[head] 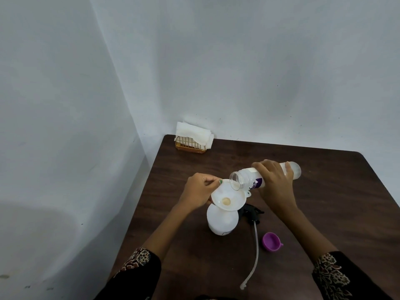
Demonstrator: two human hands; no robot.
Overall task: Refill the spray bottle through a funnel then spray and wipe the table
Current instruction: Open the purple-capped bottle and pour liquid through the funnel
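Two walls hem the counter (324, 191) corner; right side lies bare. Left hand (198, 192) pinches the funnel (227, 198) rim, right hand (276, 184) grips the tilted refill bottle (249, 179).

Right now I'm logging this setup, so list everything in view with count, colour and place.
table: one, dark brown, in the wall corner
funnel: one, white, on the spray bottle's neck
spray bottle: one, white, table middle
refill bottle: one, clear with purple label, tipped over the funnel
sprayer head: one, black with pale tube, lying right of the spray bottle
cap: one, purple, near table front
napkin holder: one, gold with white napkins, far corner
left hand: holds the funnel rim
right hand: grips the refill bottle
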